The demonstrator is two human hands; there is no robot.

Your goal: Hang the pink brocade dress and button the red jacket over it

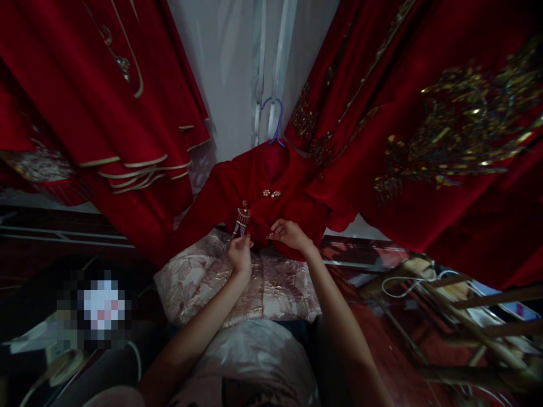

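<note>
A red jacket [220, 192] on a purple hanger [278, 121] lies spread in front of me. Two small flower-shaped ornaments [271, 193] sit at its neck opening, and a beaded tassel brooch [243, 217] hangs on its left side. My left hand [241, 252] is closed in a pinch just below the tassel; what its fingertips hold is too small to make out. To the right, my right hand [291, 233] pinches a small shiny ornament [270, 236] at the jacket's front. Beneath the jacket, a pale pink brocade cloth [203, 277] with shiny patterns covers my lap.
Red garments with pale piping [139, 124] hang on the left, and red garments with gold sequins [458, 124] hang on the right. A wooden rack-like frame [466, 333] with white cables stands at lower right. A blurred-out bright patch [104, 305] is at lower left.
</note>
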